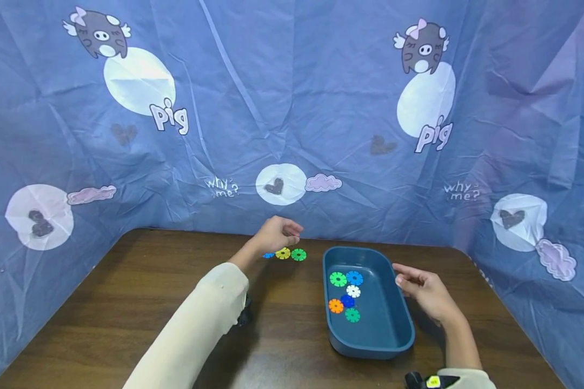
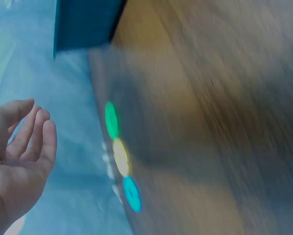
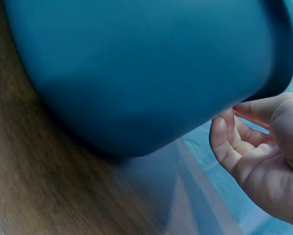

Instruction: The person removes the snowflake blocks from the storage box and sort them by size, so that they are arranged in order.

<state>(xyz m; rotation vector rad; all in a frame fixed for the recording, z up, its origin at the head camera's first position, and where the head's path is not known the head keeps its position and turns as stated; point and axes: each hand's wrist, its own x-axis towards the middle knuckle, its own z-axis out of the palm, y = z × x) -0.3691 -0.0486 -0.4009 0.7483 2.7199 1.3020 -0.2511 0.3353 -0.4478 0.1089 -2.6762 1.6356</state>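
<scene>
My left hand (image 1: pixel 278 233) hovers over the back of the table with its fingers loosely bent and nothing in them. Just below it lie a blue notched disc (image 2: pixel 132 194), a yellow disc (image 1: pixel 283 253) and a green disc (image 1: pixel 299 254) in a row. In the left wrist view the hand (image 2: pixel 26 156) is apart from these discs. At the outer right side of a dark blue plastic bin (image 1: pixel 403 324), my right hand (image 1: pixel 429 294) rests its fingertips against the wall near the rim. Thumb and fingers both stay outside the bin.
Inside the bin, toward its left side, lie several notched discs, among them an orange disc (image 1: pixel 336 306) and a white disc (image 1: pixel 353 291). The brown wooden table (image 1: pixel 102 324) is bordered by a blue printed cloth (image 1: pixel 292 129) at the back and sides.
</scene>
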